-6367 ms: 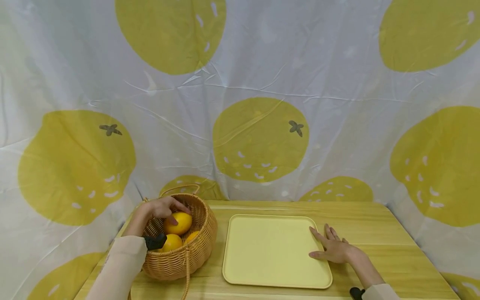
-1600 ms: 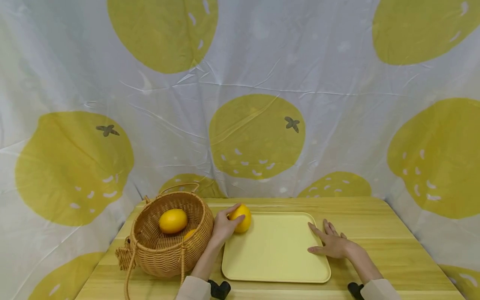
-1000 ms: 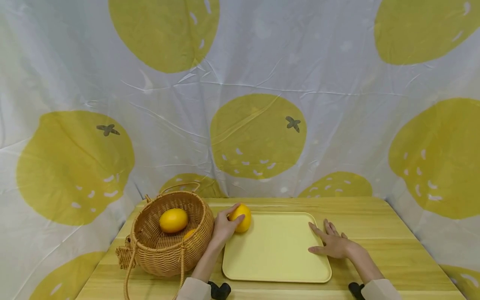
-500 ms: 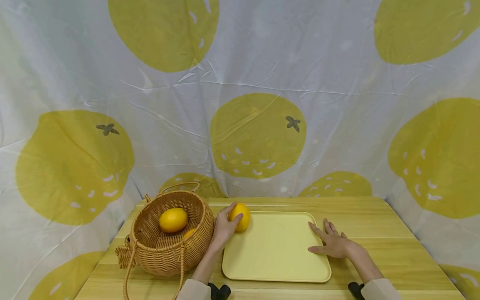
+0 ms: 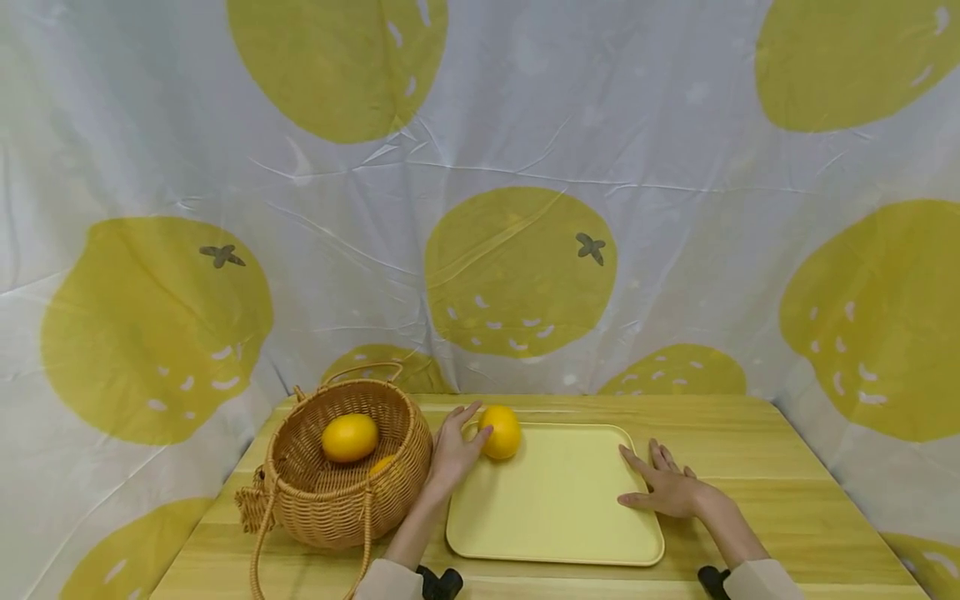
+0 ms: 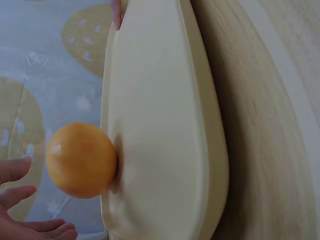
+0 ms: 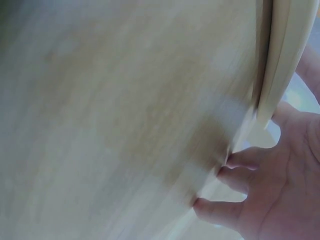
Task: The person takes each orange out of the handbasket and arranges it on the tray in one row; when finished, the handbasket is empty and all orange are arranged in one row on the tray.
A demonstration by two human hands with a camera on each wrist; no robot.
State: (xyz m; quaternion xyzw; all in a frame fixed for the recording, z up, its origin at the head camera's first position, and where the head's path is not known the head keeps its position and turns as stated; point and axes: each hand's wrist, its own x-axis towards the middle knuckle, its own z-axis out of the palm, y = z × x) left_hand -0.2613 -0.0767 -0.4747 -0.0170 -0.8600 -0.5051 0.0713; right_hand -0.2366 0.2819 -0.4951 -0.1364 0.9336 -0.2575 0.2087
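A smooth yellow-orange fruit rests on the back left corner of the pale yellow tray. My left hand is just left of it with thumb and fingers spread. In the left wrist view a gap shows between those fingers and the fruit. At the tray's right edge my right hand lies with fingers spread, thumb and index finger on the rim. The right wrist view shows the other fingertips down on the table. A wicker basket left of the tray holds another oval fruit and a partly hidden one.
The basket's looped handles hang at its front and stand up behind it. A curtain printed with large yellow fruits closes off the back and sides of the wooden table.
My left hand took a fruit out of the basket and brought it to the tray's back left corner. It has since let go, and the fruit sits slightly further right. The right hand stayed put.
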